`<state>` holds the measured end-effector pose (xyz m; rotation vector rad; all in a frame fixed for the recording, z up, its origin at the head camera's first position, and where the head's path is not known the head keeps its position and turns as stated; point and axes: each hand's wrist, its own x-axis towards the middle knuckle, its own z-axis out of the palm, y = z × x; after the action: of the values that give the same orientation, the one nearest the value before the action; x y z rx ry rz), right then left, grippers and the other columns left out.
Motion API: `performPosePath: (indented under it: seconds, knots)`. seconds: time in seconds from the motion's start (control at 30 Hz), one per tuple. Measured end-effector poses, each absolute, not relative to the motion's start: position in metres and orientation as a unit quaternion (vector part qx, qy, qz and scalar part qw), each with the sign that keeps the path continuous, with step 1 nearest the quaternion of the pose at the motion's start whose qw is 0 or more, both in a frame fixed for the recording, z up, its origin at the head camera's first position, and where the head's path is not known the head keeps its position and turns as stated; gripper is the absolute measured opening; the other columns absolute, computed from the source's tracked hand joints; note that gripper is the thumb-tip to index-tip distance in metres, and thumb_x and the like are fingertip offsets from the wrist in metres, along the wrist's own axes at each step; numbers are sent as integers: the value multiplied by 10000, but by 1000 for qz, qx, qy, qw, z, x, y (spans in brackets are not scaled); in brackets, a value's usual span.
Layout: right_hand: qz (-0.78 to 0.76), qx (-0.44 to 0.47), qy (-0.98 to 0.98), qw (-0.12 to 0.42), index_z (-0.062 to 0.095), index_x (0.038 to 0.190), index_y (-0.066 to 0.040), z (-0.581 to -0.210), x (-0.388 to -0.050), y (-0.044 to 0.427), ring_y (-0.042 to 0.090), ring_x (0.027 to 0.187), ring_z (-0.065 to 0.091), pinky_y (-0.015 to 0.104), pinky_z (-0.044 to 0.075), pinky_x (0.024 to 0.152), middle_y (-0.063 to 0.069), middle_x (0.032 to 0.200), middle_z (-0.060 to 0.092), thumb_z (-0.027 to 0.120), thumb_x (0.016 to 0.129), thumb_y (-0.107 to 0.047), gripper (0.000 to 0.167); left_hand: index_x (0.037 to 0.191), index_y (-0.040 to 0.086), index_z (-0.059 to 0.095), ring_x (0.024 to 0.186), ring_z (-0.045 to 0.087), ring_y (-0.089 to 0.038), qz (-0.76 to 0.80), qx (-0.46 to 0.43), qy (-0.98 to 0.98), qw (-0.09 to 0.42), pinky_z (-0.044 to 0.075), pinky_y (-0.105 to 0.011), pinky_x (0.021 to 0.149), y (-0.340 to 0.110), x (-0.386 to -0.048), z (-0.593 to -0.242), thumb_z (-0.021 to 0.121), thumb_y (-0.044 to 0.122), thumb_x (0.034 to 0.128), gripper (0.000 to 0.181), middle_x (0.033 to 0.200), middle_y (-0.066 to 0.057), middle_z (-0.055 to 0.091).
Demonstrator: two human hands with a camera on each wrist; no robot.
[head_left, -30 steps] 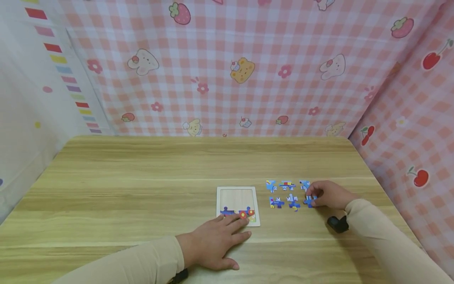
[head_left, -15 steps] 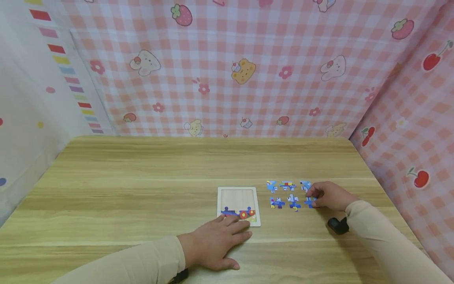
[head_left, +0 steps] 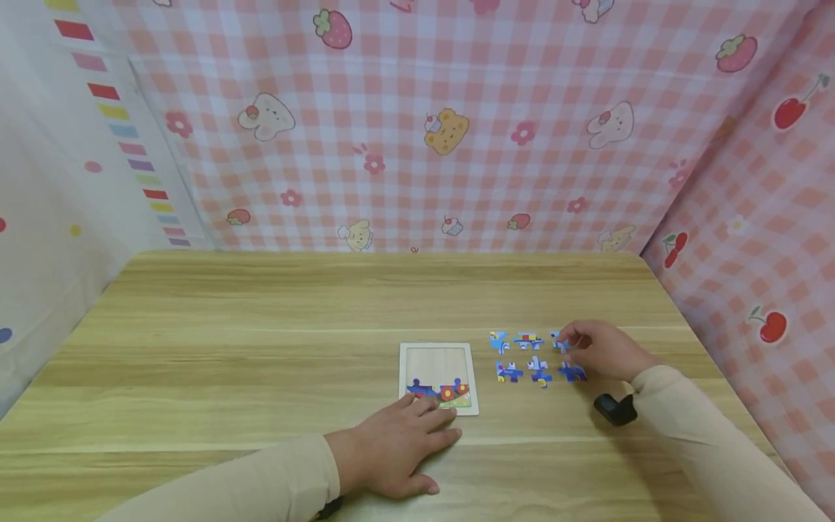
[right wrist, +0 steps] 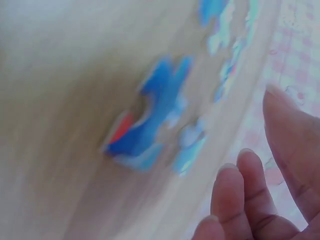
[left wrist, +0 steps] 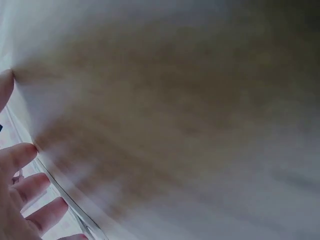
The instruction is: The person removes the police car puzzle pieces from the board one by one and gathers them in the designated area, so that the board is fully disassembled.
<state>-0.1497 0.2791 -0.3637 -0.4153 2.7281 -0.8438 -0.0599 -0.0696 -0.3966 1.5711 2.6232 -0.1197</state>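
Observation:
My left hand lies with fingers spread over the lower edge of a white-rimmed puzzle tray. Red and blue pieces fill the tray's lower part; its upper part is bare wood. My right hand is over the right end of two rows of loose pieces, beside the upper right piece and above a blue piece. In the right wrist view, that hand has thumb and fingers apart with nothing between them, and a blue piece with a red corner lies on the table.
More loose pieces, among them a red-and-yellow-topped one and a blue one, lie right of the tray on the wooden table. Checked pink cloth hangs behind and at the right. Black devices sit at both wrists.
My right hand has lifted off the lower right blue piece and shifted slightly away from me, uncovering that piece. My left hand has stayed in place on the tray.

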Motion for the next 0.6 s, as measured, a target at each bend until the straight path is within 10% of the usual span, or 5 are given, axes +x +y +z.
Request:
performPosePath:
  seconds: [0.6]
  knots:
    - [-288, -195, 929, 129, 664, 1033, -23, -346, -149, 227, 198, 864, 536, 338, 455, 721, 97, 952, 623, 690, 863, -45, 174, 1442, 220, 463, 1331, 392, -275, -26, 510, 858, 56, 390, -462, 1050, -70, -58, -395, 512, 577, 914, 639, 1479, -43, 419]
